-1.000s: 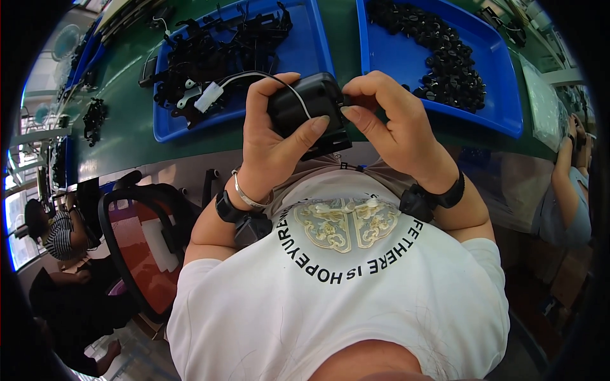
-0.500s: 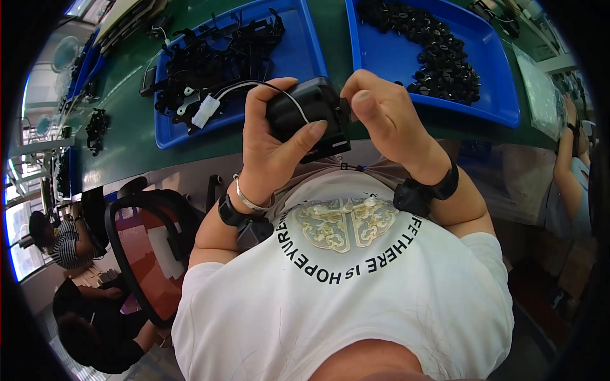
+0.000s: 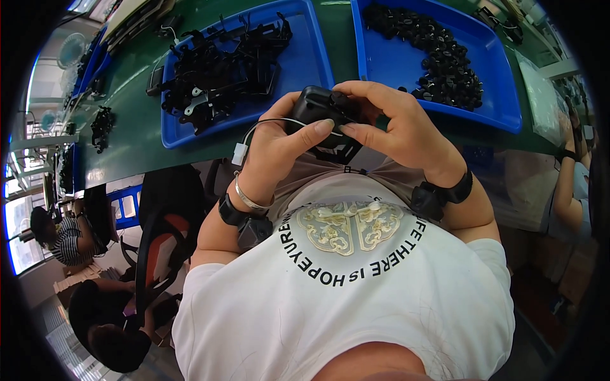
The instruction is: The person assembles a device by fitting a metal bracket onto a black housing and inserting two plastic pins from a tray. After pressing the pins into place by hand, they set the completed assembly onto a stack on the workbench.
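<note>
A black plastic housing (image 3: 318,109) is held in front of my chest by both hands. My left hand (image 3: 276,152) grips it from the left, thumb lying across its lower front. My right hand (image 3: 397,130) covers its right side, fingers curled over the top edge. A thin wire loops from the housing over my left hand and ends in a small white connector (image 3: 240,154). Both wrists carry black bands; the left also has a silver bracelet.
A green workbench (image 3: 133,143) holds a blue tray (image 3: 311,60) of black frame parts and a second blue tray (image 3: 502,114) of small black pieces. A black and red chair (image 3: 159,241) stands at my left. Other people sit at lower left; an arm shows at right.
The white connector has swung down from above the tray edge to hang beside my left hand. My right fingers have shifted over the top of the housing.
</note>
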Tool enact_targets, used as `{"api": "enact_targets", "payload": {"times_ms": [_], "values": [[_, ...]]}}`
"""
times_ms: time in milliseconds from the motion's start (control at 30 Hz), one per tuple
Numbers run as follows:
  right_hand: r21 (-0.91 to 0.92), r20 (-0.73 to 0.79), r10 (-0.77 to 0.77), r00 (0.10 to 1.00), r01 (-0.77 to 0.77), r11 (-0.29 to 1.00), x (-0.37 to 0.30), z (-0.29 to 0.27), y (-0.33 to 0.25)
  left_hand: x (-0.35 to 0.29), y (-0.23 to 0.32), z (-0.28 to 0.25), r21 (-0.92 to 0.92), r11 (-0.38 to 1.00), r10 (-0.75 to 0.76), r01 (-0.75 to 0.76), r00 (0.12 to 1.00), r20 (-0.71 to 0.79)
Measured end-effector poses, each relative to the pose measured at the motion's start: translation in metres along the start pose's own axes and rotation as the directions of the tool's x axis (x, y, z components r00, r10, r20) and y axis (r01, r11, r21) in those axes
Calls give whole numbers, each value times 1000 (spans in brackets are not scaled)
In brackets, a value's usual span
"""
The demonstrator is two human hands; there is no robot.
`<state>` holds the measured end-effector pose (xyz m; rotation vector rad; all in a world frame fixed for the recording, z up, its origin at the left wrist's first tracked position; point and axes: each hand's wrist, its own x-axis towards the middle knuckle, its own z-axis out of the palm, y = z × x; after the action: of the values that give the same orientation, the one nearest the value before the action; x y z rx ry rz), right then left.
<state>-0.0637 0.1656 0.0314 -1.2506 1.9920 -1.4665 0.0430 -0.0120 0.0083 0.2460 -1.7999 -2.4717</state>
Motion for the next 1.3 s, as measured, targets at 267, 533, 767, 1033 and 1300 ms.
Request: {"api": "enact_targets", "payload": {"times_ms": [267,533,767,1033,1300], "values": [[-253,-38,-223,974,207,945,8,-6,1,4,-8,8,77,988,140,-135,989,-53],[-581,-9,-363,932,290,760,1,23,-24,11,-3,9,289,928,288,-235,945,-155],[-380,181,-405,896,443,812,8,14,-25,16,-5,4,349,885,380,-307,911,-161],[-462,54,-430,901,404,789,5,21,-29,16,-6,-2,263,932,303,-250,934,-188],[-607,-148,-475,868,299,736,14,17,-28,18,-5,-1,247,934,305,-258,936,-176]]}}
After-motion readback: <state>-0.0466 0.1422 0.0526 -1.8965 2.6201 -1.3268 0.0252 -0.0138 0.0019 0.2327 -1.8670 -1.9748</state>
